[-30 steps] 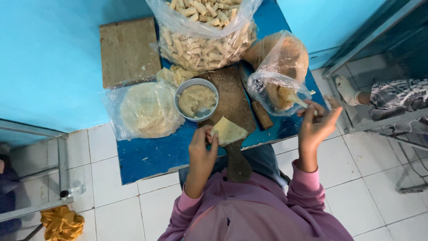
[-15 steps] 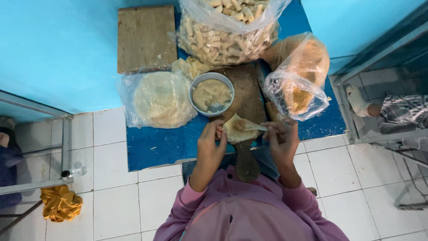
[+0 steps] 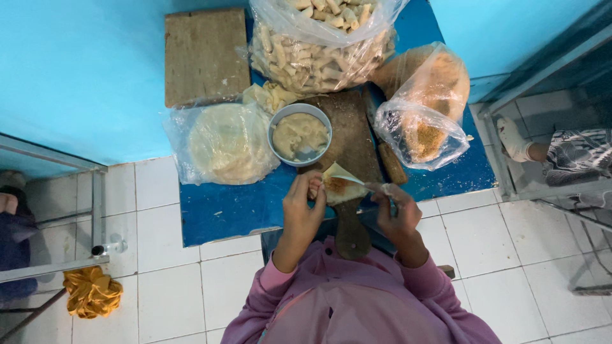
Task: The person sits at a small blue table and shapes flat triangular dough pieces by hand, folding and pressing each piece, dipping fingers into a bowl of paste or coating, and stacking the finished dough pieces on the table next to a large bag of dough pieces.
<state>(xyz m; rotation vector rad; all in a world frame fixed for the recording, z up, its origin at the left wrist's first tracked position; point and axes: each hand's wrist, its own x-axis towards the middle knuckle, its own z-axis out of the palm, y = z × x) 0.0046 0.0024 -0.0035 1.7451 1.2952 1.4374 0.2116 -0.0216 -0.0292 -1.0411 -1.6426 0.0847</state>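
Blue-topped low table stands against a turquoise wall, and everything else is placed from it. On the floor tiles off its left edge lies a crumpled yellow cloth. On the table's far left corner sits a worn rectangular wooden block; just in front of that lies a clear plastic bag of flat round pale wrappers. At the table's middle a grey round bowl of beige paste stands on the end of a dark wooden paddle board, whose handle juts over the table's near edge. Behind the bowl a large clear bag of pale finger-shaped rolls fills the far edge.

Above the near edge, the left hand pinches the left corner of a thin folded pale wrapper with brownish filling on it, thumb and fingers closed on it. The right hand is curled around a slim metal spoon whose tip rests on the filling.

Towards the table's right end lies a clear bag of orange-brown crumbs.
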